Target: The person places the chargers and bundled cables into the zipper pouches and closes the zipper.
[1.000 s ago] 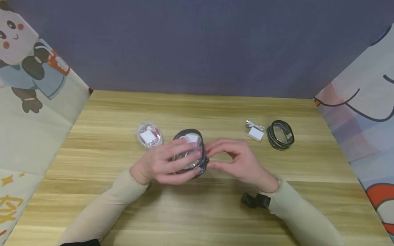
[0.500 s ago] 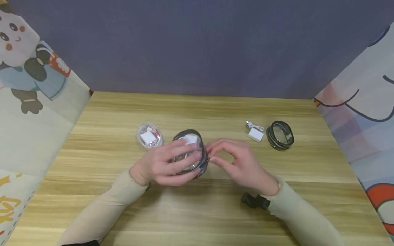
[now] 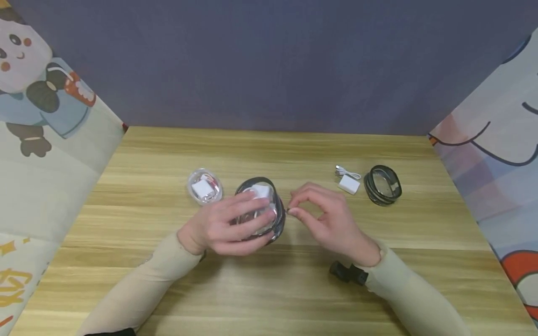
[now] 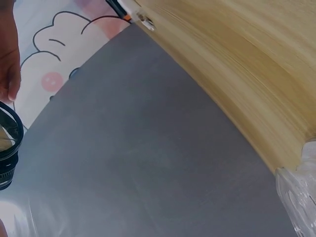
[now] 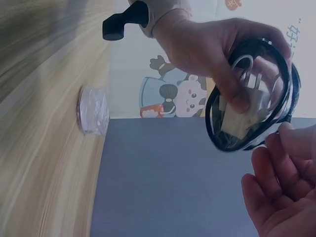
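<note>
A clear oval zip pouch with black trim (image 3: 280, 219) is held up over the table by my left hand (image 3: 237, 224), its fingers spread across one face and its thumb on the other. Inside it, a white charger plug (image 5: 238, 121) and a white cable show through the clear wall in the right wrist view. My right hand (image 3: 329, 219) pinches a small dark zipper pull at the pouch's right side between thumb and forefinger. The left wrist view catches only part of the black-trimmed pouch (image 4: 11, 143) at its left edge, with the right hand's fingers (image 4: 10, 79) above.
A clear pouch with white trim (image 3: 204, 186), holding a white plug and cable, lies left of the hands. To the right lie another white charger plug (image 3: 349, 184), a coiled white cable (image 3: 350, 172) and a second black-trimmed pouch (image 3: 382, 185). A grey-blue panel (image 3: 269, 65) stands behind.
My right hand has shifted slightly to the right, away from the pouch's side, with the zipper pull between its fingertips. The left hand keeps its hold, nearly still.
</note>
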The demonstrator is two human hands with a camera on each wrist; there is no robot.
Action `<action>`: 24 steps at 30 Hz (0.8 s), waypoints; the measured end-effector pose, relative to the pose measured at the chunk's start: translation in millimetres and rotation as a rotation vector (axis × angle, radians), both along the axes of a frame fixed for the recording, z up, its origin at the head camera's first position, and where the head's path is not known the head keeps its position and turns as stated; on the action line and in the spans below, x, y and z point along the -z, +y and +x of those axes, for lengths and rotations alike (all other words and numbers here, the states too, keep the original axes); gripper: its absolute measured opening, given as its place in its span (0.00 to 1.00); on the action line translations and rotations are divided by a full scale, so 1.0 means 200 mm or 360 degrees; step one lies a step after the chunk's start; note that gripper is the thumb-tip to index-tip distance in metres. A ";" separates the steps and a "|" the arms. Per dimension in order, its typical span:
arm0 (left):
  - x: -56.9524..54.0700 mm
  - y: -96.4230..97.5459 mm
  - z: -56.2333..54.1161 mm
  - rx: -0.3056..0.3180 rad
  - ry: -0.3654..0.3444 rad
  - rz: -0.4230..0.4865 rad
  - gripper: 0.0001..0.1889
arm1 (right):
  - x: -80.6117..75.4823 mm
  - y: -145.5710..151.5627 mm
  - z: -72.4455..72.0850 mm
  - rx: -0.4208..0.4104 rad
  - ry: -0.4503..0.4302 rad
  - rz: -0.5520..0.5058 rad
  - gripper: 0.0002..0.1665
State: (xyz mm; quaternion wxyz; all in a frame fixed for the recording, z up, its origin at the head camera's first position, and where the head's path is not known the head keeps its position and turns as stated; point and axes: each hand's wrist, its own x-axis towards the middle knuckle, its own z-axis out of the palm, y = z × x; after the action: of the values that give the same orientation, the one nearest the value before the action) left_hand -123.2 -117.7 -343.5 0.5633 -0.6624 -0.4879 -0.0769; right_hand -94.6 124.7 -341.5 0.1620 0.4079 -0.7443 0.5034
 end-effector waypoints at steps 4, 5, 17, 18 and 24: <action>0.00 0.01 0.01 0.0005 0.0009 -0.0006 0.07 | 0.01 0.01 -0.02 0.0022 0.0007 0.0006 0.14; 0.00 0.01 0.01 0.0007 0.0011 -0.0006 0.07 | 0.01 0.01 -0.02 0.0029 0.0012 0.0011 0.14; 0.01 0.04 0.03 0.0039 -0.0003 0.0019 0.05 | 0.04 0.03 -0.06 0.0055 -0.0131 -0.0041 0.09; 0.01 0.03 0.03 0.0032 -0.0007 0.0023 0.05 | 0.05 0.03 -0.05 0.0042 -0.0152 -0.0063 0.07; 0.03 0.01 0.02 -0.0066 -0.0034 0.0034 0.03 | 0.05 0.02 -0.04 0.0005 -0.0260 -0.0196 0.05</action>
State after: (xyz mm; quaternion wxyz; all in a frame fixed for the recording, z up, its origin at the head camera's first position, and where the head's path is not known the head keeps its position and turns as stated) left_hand -119.7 -115.9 -349.3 0.5666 -0.6451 -0.5067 -0.0774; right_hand -101.6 129.1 -350.9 0.1264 0.3537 -0.7232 0.5795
